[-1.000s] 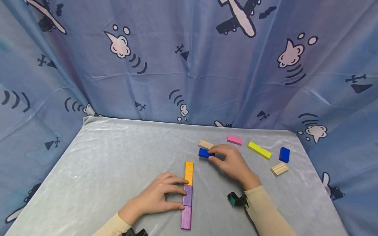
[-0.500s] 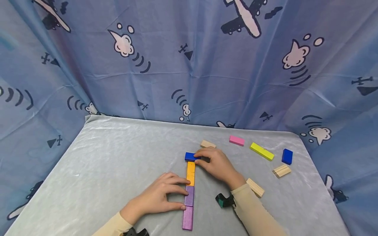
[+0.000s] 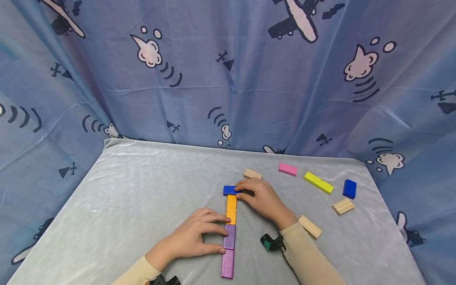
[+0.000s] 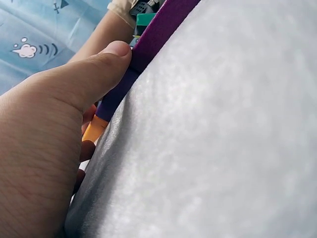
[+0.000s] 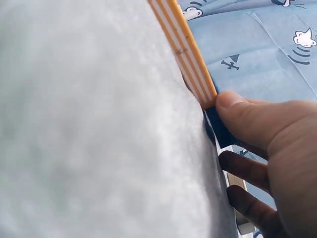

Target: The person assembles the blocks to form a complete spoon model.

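A line of blocks runs away from the person in the head view: a magenta-purple block (image 3: 228,264) nearest, then a violet block (image 3: 230,239) and an orange block (image 3: 231,208). Across the orange block's far end lies a blue block (image 3: 229,190), forming a T. My right hand (image 3: 261,200) pinches the blue block's right part between thumb and fingers. In the right wrist view, the thumb presses the blue block (image 5: 219,130) beside the striped edge of the orange block (image 5: 185,54). My left hand (image 3: 194,235) rests its fingertips and thumb along the line's left side.
Just beyond the right hand lies a plain wooden block (image 3: 252,173). Farther right are a pink block (image 3: 287,169), a yellow-green block (image 3: 318,182), a second blue block (image 3: 350,189) and a grooved wooden block (image 3: 343,206). Another wooden block (image 3: 310,227) sits beside the right sleeve.
My right hand has carried the blue block left, from near the plain wooden block to the orange block's far end. The left hand stays put. A wooden block beside the right sleeve has come into sight.
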Available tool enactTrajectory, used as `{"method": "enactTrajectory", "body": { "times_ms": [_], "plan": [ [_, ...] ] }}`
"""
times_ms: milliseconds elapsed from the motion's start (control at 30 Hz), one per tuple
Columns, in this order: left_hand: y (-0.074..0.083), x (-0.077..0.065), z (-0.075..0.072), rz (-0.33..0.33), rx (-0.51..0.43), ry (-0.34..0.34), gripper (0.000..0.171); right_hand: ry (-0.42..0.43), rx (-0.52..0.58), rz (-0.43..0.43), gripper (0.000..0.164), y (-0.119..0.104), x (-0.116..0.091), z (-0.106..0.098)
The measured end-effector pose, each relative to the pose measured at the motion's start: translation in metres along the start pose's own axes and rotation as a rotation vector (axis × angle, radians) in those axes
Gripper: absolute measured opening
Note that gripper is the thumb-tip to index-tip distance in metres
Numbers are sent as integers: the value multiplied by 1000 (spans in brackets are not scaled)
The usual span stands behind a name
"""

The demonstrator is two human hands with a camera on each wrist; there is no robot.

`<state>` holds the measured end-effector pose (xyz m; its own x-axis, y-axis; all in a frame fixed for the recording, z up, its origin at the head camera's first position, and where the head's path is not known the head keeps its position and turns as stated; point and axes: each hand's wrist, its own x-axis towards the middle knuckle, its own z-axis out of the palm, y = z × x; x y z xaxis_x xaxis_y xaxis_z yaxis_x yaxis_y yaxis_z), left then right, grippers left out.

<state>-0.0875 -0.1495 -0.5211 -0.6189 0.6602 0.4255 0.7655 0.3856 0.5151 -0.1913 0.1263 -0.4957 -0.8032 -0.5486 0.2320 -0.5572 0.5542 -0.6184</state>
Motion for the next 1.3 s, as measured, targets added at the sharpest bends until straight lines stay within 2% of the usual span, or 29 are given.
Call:
{"method": "enactTrajectory", "body": {
  "times_ms": [433, 667, 833, 1033, 1300],
  "plan": [
    [0, 1, 0, 9, 8, 1, 34, -41, 17, -9, 21, 4, -4, -2],
    [2, 1, 1, -31, -21, -9, 34, -31, 58, 9, 29, 3, -9, -12],
    [1, 1, 1, -33, -10, -3, 34, 5, 66, 45, 30, -3, -13, -33],
    [-1, 0, 0, -8, 3, 13, 35, 105, 43, 107, 30, -2, -20, -66],
    [0, -1, 1, 15, 8, 20, 34, 227, -20, 196, 32, 23, -42, -108]
  ]
}}
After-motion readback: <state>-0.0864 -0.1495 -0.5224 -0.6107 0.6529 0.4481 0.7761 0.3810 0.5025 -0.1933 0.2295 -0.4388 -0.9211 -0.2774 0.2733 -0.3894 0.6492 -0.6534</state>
